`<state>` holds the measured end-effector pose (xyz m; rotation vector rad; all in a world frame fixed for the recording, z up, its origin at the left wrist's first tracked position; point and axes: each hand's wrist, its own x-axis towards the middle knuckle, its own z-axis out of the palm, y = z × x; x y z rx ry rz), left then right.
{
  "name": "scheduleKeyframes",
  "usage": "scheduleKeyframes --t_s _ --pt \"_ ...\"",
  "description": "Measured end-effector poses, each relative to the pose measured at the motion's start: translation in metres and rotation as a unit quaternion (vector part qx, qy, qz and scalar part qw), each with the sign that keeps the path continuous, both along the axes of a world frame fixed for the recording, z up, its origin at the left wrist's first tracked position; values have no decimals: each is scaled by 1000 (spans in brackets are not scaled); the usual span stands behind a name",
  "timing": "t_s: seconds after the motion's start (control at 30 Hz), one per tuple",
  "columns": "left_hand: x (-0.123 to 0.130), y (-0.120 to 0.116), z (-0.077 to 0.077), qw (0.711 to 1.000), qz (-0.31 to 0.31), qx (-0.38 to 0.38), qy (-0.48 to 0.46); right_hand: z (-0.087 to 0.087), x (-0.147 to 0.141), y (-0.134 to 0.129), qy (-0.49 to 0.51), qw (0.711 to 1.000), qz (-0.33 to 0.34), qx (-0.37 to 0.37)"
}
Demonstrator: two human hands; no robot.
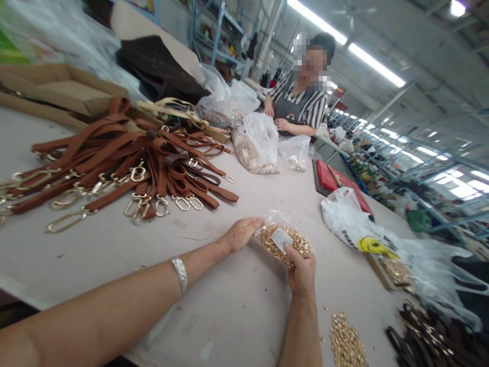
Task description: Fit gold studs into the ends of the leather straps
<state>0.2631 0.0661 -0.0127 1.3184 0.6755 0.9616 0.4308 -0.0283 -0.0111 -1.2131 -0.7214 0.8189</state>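
A clear plastic bag of small gold metal pieces [273,244] is held between my two hands above the table, with a white printed label [281,238] on its face. My right hand [301,270] grips the bag's near right side, thumb pressed beside the label. At the bag's left edge, my left hand [241,234] has its fingers closed together on the plastic; their tips are partly hidden. A silver bracelet [179,273] circles my left wrist. Loose gold pieces [346,340] lie in a small heap right of my right forearm.
Brown straps with gold clasps [160,168] pile up at left, near a cardboard box [87,104]. Filled plastic bags [260,145] stand at the back, before a person in an apron [300,104]. White plastic bags [355,219] and dark straps [428,336] lie at right.
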Motion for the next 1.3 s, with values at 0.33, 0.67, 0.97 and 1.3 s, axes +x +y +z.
scheduleKeyframes --t_s 0.33,0.67,0.97,1.3 --pt "1 0 -8 991 -27 94 95 -1 14 -6 -45 999 -8 -8" --pt "5 2 -11 977 -23 143 156 2 17 -13 -137 990 -31 -21" --pt "4 10 -11 978 -41 154 137 1 17 -15 -171 984 -29 -33" --pt "3 11 -14 989 -30 103 105 -1 21 -16 -132 990 -37 -34"
